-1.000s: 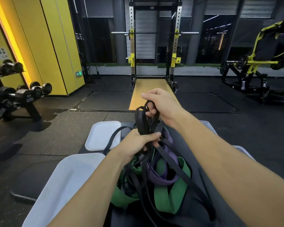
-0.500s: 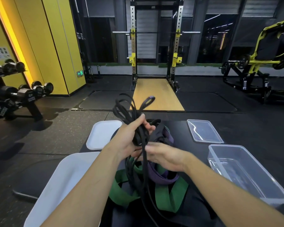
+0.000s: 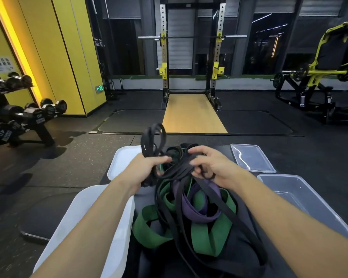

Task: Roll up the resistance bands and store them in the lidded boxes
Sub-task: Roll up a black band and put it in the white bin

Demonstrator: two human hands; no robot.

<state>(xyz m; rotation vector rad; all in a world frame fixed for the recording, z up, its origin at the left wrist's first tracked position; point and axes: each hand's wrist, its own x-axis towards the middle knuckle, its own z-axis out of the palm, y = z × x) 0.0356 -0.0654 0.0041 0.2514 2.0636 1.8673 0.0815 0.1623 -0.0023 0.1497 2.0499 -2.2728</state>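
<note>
Black band (image 3: 176, 173) runs between my two fists: my left hand (image 3: 144, 170) is clenched on its gathered coils, loops standing up above my knuckles, and my right hand (image 3: 210, 167) pinches its flat strands just beside. Below both grips the green band (image 3: 204, 235) and purple band (image 3: 195, 211) lie tangled together. Right of my right hand sit a clear box (image 3: 309, 199) and its lid (image 3: 251, 158); a white box (image 3: 84, 213) lies under my left forearm.

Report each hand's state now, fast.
Left hand: closed around the black band loops.
Right hand: fingers curled, pinching strands of the same black band.
</note>
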